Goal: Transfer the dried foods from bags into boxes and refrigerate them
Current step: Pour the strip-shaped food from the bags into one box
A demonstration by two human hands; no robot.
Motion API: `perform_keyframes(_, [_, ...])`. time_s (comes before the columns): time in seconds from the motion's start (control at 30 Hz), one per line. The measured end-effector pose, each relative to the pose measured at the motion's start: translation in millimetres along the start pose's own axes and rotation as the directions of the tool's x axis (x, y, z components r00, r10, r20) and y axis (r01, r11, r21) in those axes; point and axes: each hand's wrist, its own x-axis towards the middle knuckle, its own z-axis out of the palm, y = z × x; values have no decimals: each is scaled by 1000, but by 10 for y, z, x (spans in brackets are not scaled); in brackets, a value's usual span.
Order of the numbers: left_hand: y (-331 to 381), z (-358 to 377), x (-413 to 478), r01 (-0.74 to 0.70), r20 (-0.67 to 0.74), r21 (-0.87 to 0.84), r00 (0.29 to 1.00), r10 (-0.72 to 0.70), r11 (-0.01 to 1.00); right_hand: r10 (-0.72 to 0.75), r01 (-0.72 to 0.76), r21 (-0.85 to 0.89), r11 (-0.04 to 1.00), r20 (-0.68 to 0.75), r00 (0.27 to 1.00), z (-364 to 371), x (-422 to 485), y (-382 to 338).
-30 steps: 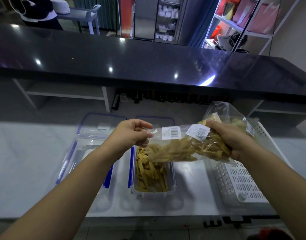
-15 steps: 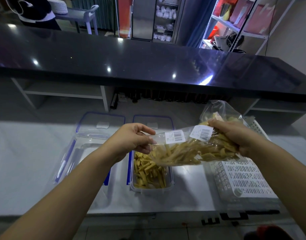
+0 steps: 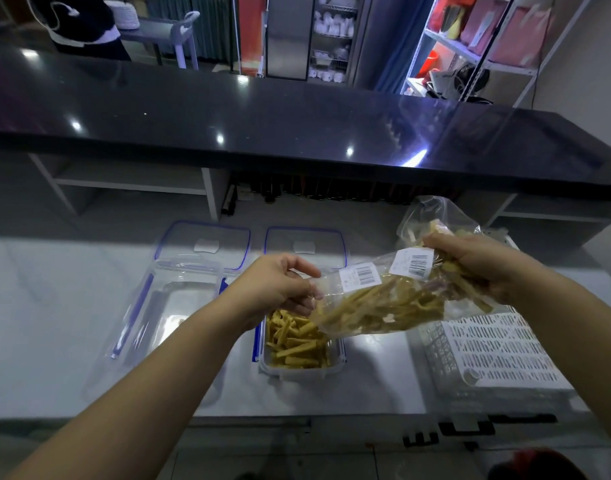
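Both hands (image 3: 276, 289) (image 3: 477, 268) pinch a crinkly clear bag (image 3: 383, 303) of yellow sticks.

The empty box (image 3: 172, 317) sat left of the filled box (image 3: 299, 373), a lid (image 3: 203, 233) behind each. The bag (image 3: 383, 306) hung above the filled box, left of the basket (image 3: 498, 344).

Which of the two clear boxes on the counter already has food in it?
The box on the right, beneath the bag, holds yellow strips; the left box shows only its bare bottom.
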Motion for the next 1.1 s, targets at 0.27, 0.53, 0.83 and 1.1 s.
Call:
perform_keyframes(0.27, [49, -231, -27, 2, -67, 47, 998, 1, 999, 29, -42, 105, 994, 126, 992, 173, 71, 7])
perform_keyframes(0.53, [71, -73, 114, -19, -40, 36, 999, 20, 999, 12, -20, 112, 994, 65, 998, 36, 129, 2])
perform_keyframes(0.83, [171, -357, 314, -60, -138, 102, 988, 74, 993, -86, 92, 164, 982, -41, 995, 313, 225, -130])
perform_keyframes(1.1, [253, -431, 389, -98, -125, 114, 986, 112, 989, -68, 73, 173, 982, -38, 997, 321, 318, -151])
